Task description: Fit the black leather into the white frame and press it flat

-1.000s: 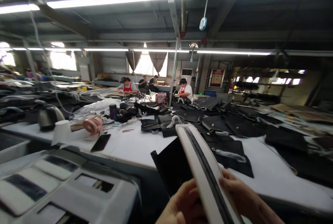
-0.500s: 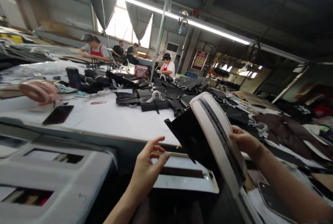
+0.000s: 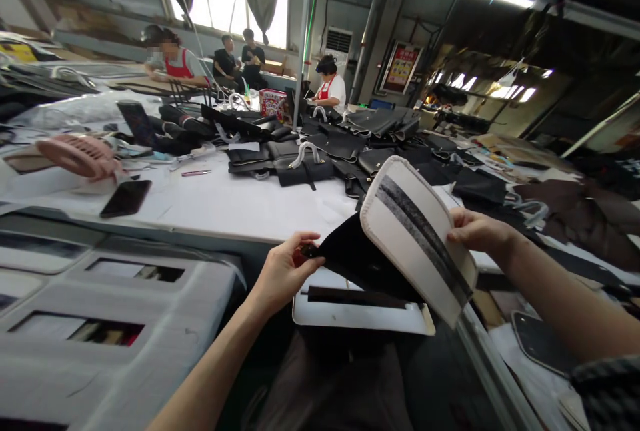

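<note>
My right hand (image 3: 475, 232) grips the right edge of a pale panel (image 3: 413, 234) with rounded corners, a stitched edge and two dark stripes. From behind the panel a black flap (image 3: 367, 261) reaches out to the left; how the two are joined is hidden. The flap's far corner is pinched between thumb and fingers of my left hand (image 3: 293, 261). Below both pieces lies a white tray-like frame (image 3: 360, 317) with a dark slot, partly covered by the flap.
Black leather bag pieces (image 3: 300, 164) with wrapped handles are piled across the white table (image 3: 190, 197). A pink fan (image 3: 77, 154) and a phone (image 3: 126, 198) lie at left. Another phone (image 3: 540, 343) rests at lower right. Several people sit farther back.
My left hand has closed from an open pose onto the black flap's corner. The striped panel has turned its face more toward me. The camera view has tipped down.
</note>
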{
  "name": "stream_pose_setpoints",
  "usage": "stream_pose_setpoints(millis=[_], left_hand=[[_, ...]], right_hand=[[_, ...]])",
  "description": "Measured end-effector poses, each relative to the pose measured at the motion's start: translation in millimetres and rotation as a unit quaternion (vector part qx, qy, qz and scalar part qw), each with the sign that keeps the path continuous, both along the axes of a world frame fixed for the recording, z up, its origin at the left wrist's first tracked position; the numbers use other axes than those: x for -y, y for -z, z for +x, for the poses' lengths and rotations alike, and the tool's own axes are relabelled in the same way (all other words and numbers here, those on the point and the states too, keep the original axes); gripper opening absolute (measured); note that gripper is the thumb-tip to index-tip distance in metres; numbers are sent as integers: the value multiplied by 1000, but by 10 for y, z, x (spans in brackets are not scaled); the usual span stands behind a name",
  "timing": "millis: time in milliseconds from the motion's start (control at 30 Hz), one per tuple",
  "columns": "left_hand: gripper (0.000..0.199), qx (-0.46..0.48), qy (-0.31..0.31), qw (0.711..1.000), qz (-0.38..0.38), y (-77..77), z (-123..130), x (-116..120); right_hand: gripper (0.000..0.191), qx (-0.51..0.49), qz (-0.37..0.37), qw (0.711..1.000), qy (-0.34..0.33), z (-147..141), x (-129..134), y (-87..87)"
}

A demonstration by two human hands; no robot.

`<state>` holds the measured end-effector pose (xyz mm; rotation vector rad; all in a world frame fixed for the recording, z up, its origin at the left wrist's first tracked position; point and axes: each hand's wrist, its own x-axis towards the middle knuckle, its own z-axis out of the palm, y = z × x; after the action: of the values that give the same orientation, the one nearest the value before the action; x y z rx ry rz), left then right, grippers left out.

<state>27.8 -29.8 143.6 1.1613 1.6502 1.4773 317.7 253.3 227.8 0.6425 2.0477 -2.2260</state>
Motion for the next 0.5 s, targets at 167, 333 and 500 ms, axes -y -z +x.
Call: stream_pose_setpoints(millis=[167,333,500], left_hand=[[23,-84,-26,995,-49,196,9,144],[17,-127,-16,987,-93,312,59,181],[14,-278,10,950,-142,454,121,104]], right_hand=[[28,1,-41,997,-61,-117,-35,173],[25,23,-56,994,-89,-158,-55,312],[27,60,-69,989,-112,-165,-39,380]])
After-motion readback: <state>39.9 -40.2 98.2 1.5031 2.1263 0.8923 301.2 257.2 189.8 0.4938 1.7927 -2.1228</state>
